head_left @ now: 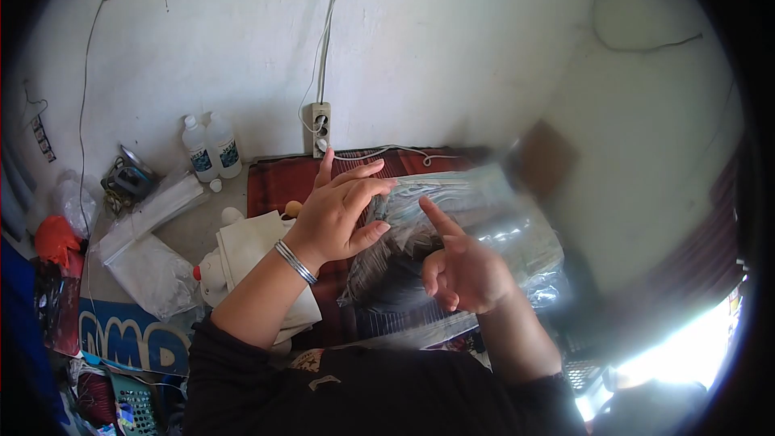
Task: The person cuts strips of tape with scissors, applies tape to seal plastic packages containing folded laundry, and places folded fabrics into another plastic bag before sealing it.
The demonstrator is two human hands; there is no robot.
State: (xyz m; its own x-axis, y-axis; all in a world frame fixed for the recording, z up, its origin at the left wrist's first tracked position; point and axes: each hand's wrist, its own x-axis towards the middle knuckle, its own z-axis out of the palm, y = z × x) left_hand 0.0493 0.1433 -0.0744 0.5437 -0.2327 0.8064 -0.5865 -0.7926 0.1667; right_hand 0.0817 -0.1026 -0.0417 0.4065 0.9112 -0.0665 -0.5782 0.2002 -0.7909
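My left hand [343, 211], with silver bangles on the wrist, is raised with its fingers spread and nothing in them. To its right is my right hand [471, 273], palm partly turned up. Its index finger points out and the other fingers are loosely curled, holding nothing. Beneath both hands lies a clear plastic bag [529, 234] with dark and pale folded contents, probably cloth. My hands hover over it; whether either touches it, I cannot tell. Under the bag is a dark red striped cloth [270, 186]. Beside my left forearm lie cream folded pieces [246, 242].
Two white bottles [198, 148] stand against the wall, near an iron [129, 178]. Loose clear plastic [157, 278] lies at the left. A power strip [321, 131] with plugged cables hangs on the wall. An orange-red bag [58, 240] sits at the far left.
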